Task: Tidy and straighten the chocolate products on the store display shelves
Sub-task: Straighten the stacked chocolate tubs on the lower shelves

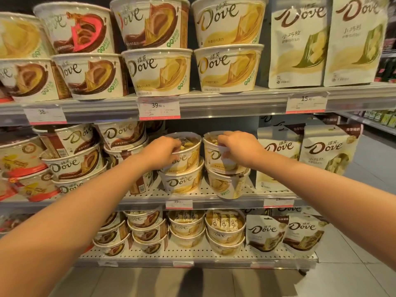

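On the middle shelf (210, 198) stand two stacks of yellow-and-white Dove chocolate tubs. My left hand (165, 150) grips the rim of the top tub of the left stack (190, 155), which sits on a lower tub (182, 182). My right hand (233, 146) grips the rim of the top tub of the right stack (214, 155). Beneath it, the lower right tub (227, 185) is tilted and leans over the shelf's front edge.
Brown Dove tubs (72, 166) crowd the middle shelf on the left, some askew. Dove pouches (327, 151) stand to the right. The upper shelf (214, 101) carries stacked tubs and tall pouches. The bottom shelf (192, 257) holds more tubs and pouches. Price tags line the rails.
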